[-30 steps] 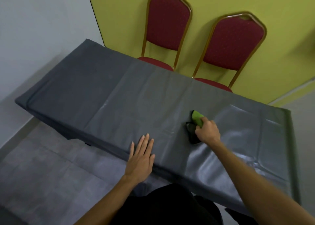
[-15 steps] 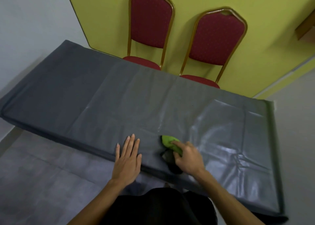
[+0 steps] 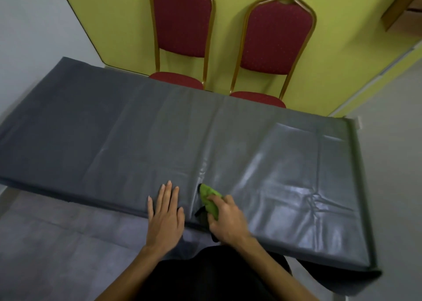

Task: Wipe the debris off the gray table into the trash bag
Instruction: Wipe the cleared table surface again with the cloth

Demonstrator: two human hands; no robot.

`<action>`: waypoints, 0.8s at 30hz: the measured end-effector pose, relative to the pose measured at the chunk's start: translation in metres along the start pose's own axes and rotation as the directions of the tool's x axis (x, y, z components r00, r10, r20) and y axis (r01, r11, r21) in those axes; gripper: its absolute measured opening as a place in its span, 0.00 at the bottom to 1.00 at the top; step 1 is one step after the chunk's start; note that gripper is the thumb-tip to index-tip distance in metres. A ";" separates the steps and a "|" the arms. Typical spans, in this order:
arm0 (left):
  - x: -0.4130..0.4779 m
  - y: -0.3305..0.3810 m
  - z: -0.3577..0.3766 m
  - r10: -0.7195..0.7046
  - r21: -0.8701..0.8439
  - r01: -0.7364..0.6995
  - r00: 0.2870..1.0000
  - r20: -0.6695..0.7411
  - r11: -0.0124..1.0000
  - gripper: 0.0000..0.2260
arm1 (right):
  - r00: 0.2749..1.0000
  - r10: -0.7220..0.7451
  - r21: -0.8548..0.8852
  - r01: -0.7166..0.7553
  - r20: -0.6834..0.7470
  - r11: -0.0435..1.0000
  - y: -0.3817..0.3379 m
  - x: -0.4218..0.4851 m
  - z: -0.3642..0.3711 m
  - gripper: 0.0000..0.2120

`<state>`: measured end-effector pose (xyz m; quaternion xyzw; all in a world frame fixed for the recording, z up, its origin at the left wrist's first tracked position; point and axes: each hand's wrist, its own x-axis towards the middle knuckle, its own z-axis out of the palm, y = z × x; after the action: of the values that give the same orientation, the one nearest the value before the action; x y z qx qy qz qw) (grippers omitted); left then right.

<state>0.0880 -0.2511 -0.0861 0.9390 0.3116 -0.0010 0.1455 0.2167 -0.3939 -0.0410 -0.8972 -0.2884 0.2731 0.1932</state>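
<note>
The gray table (image 3: 137, 141) is covered with a smooth gray sheet and stretches across the view. My right hand (image 3: 226, 221) grips a green cloth (image 3: 209, 199) with a dark underside at the table's near edge. My left hand (image 3: 165, 211) lies flat beside it, fingers straight, pressing on the sheet at the same edge. The two hands are a short gap apart. I cannot make out any debris on the table, and no trash bag is in view.
Two red padded chairs (image 3: 182, 27) (image 3: 274, 38) with gold frames stand behind the table against a yellow-green wall. Gray floor (image 3: 57, 243) lies below the near edge and to the right. A wooden piece (image 3: 402, 6) juts out at the top right.
My right hand has dragged the green cloth from the middle of the table back to the near edge, close to my left hand. The left hand has stayed flat on the edge.
</note>
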 end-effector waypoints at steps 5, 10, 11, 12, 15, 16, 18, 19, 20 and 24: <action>0.002 -0.001 0.011 0.005 0.043 -0.004 1.000 -0.029 0.999 0.27 | 0.998 0.052 -0.060 -0.053 -0.020 0.997 0.030 0.007 -0.029 0.24; 0.003 -0.001 0.014 0.005 0.051 -0.004 1.000 -0.023 0.999 0.28 | 0.986 0.134 -0.019 -0.137 -0.100 0.990 0.056 0.023 -0.059 0.21; 0.003 0.000 0.014 0.004 0.052 -0.003 1.000 -0.019 0.999 0.28 | 0.983 0.149 0.000 -0.150 -0.110 0.989 0.058 0.026 -0.061 0.21; 0.003 0.000 0.013 0.005 0.053 -0.004 1.000 -0.016 0.999 0.28 | 0.980 0.165 0.018 -0.165 -0.112 0.986 0.058 0.029 -0.063 0.20; 0.003 0.001 0.011 0.010 0.052 -0.009 1.000 -0.015 0.999 0.27 | 0.972 0.207 0.052 -0.202 -0.115 0.978 0.043 0.043 -0.057 0.18; 0.003 0.001 0.011 0.010 0.050 -0.010 1.000 -0.016 0.999 0.27 | 0.967 0.219 0.064 -0.212 -0.127 0.975 0.033 0.047 -0.052 0.16; 0.003 0.000 0.011 0.011 0.045 -0.010 1.000 -0.014 0.999 0.28 | 0.959 0.239 0.072 -0.230 -0.154 0.970 0.012 0.052 -0.041 0.14; 0.003 0.000 0.011 0.011 0.045 -0.010 1.000 -0.013 0.999 0.28 | 0.959 0.234 0.072 -0.226 -0.159 0.972 0.002 0.053 -0.034 0.13; 0.003 0.000 0.012 0.010 0.048 -0.010 1.000 -0.013 0.999 0.28 | 0.962 0.220 0.072 -0.211 -0.159 0.975 -0.007 0.052 -0.028 0.14; 0.004 0.000 0.013 -0.004 0.055 0.004 1.000 0.009 0.998 0.29 | 0.981 0.152 0.048 -0.147 -0.119 0.988 -0.027 0.053 -0.011 0.16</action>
<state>0.0927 -0.2520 -0.0985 0.9420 0.3127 -0.0142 0.1210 0.2487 -0.3420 -0.0389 -0.9274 -0.2024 0.2372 0.2068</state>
